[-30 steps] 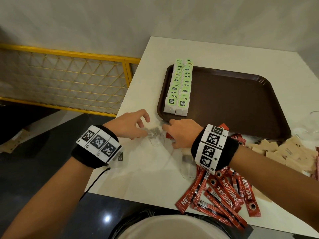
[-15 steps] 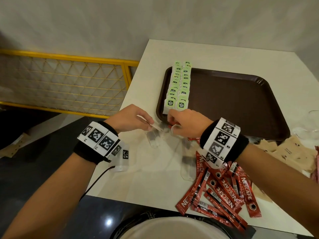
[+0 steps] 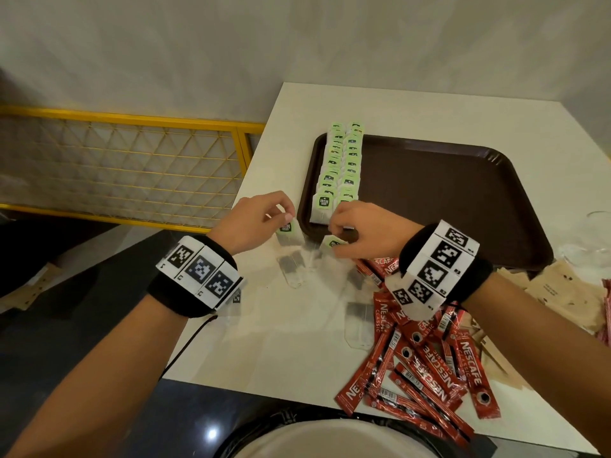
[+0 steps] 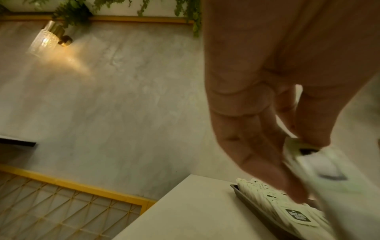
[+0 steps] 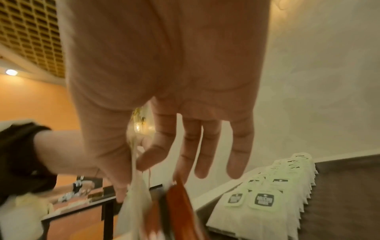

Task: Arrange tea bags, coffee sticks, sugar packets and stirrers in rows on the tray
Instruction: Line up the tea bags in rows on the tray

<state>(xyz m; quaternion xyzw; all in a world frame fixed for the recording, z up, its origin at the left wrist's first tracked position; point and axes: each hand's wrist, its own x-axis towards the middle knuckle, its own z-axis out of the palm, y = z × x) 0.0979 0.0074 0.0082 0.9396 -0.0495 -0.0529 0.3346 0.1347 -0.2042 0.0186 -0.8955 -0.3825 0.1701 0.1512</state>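
Two green-tagged tea bag rows (image 3: 340,166) on brown tray (image 3: 463,200)

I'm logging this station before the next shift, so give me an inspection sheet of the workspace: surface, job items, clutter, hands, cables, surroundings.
Surface: white table, brown tray on its far half.
Job's things: two rows of tea bags along the tray's left edge; loose tea bags on the table; red coffee sticks piled near right; brown sugar packets at right. Stirrers: nothing seen.
Clutter: clear glass item at right edge, unclear.
Hands: left hand pinches a tea bag tag; right hand holds another tea bag.
Cables: thin dark cord from the left wristband.
Surroundings: yellow railing, grey wall.
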